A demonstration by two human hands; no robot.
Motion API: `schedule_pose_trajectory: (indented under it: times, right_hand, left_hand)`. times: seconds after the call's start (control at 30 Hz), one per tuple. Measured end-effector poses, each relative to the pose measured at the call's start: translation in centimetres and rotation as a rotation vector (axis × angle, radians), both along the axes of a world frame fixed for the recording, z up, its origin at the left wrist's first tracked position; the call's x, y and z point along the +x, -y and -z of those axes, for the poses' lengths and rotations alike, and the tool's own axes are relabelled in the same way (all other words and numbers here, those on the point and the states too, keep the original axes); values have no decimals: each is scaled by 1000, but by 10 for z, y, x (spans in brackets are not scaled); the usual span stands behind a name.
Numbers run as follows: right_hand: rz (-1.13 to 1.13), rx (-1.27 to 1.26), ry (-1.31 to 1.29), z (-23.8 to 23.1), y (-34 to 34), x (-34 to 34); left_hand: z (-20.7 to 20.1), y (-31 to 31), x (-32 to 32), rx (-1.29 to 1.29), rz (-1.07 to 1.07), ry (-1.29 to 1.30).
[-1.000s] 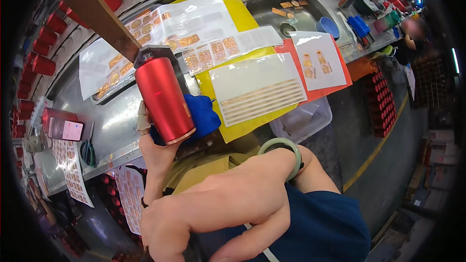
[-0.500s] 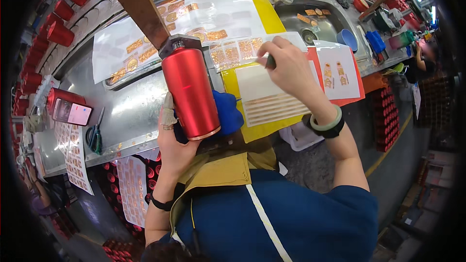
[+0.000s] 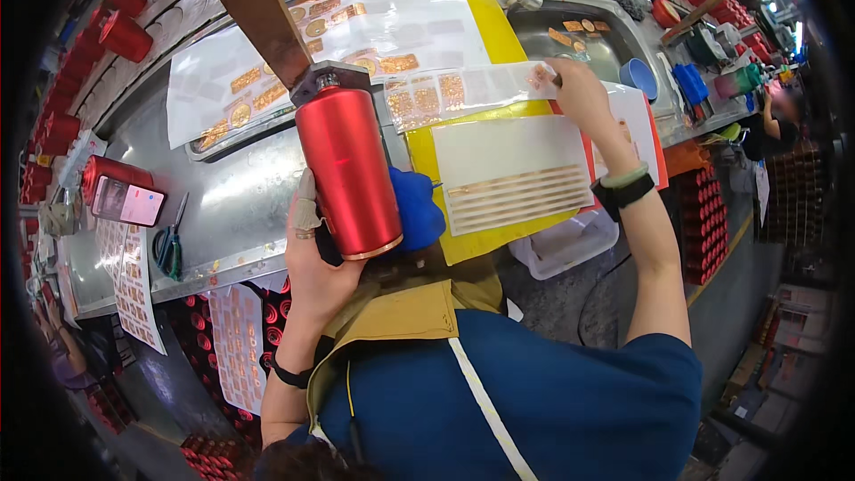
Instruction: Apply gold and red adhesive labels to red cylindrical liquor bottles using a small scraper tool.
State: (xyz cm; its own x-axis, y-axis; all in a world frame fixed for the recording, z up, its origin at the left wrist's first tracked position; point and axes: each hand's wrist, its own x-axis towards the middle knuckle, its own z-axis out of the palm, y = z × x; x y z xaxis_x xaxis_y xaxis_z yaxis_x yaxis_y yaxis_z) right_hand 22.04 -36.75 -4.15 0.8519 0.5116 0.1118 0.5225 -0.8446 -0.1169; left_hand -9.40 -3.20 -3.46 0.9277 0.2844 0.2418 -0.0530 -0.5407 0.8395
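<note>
A metallic red bottle (image 3: 347, 174) with a coppery base rim stands tilted in front of me, its neck at a dark angular fitting (image 3: 331, 76). My left hand (image 3: 319, 263), one finger wrapped in pale tape, grips the bottle's lower left side. A clear sheet (image 3: 499, 89) with copper-coloured stickers lies right of the bottle. At that sheet's right end is my right hand (image 3: 583, 98), fingers closed, with a small dark thing partly showing at the fingertips; its kind is hidden. Below it, a white sheet with copper stripes (image 3: 521, 200) rests on a yellow sheet (image 3: 476, 245).
A wooden post (image 3: 254, 18) rises beside the bottle. Blue cloth (image 3: 417, 209) bunches behind it. A sink (image 3: 570, 13) holding a blue cup (image 3: 638, 77) is at upper right. Left are a phone (image 3: 129, 201) and scissors (image 3: 169, 245). A white plastic bin (image 3: 570, 245) stands below the table edge.
My right hand has moved right, from above the striped sheet to the right end of the clear sticker sheet. My left hand and the bottle stay nearly in place.
</note>
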Motion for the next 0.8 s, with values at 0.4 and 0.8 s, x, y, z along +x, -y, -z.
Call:
schedule_pose_trajectory:
  times: [0.4, 0.8]
  right_hand:
    - [417, -42, 72, 6, 3, 78]
    - [-715, 352, -278, -139, -176, -137]
  left_hand:
    - [-6, -4, 6, -29, 40, 14]
    - [-28, -23, 9, -121, 176, -83]
